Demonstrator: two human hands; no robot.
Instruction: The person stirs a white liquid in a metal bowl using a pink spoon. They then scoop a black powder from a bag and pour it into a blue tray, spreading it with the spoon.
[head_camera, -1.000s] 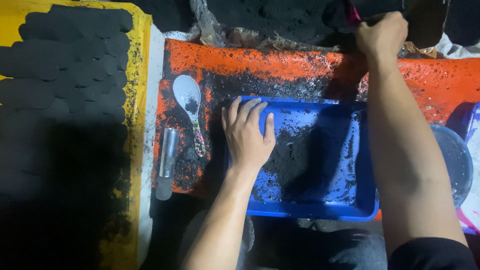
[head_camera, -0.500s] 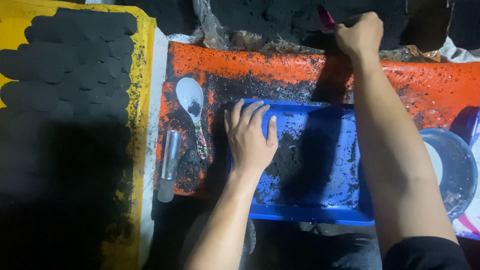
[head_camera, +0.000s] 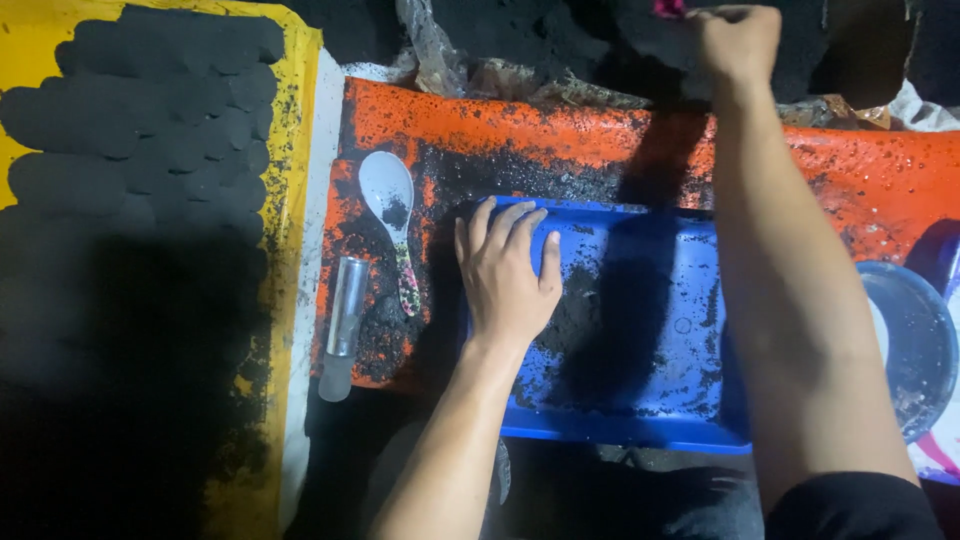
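Meanwhile, over the last second the right hand (head_camera: 738, 42) has stayed closed in a fist on a small pink-tipped thing (head_camera: 668, 8) at the far dark heap (head_camera: 560, 30), sliding slightly left; the left hand (head_camera: 505, 275) has kept flat, fingers spread, holding nothing, on the blue tray (head_camera: 650, 330). Right arm stretched far across the tray, so the tray stays pinned; spoon (head_camera: 388, 195) and tube (head_camera: 345, 320) lie left on the orange sheet (head_camera: 560, 125)

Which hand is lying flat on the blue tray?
The left hand, fingers spread flat on the blue tray. The right hand is closed, reaching up past the tray into the black pile.
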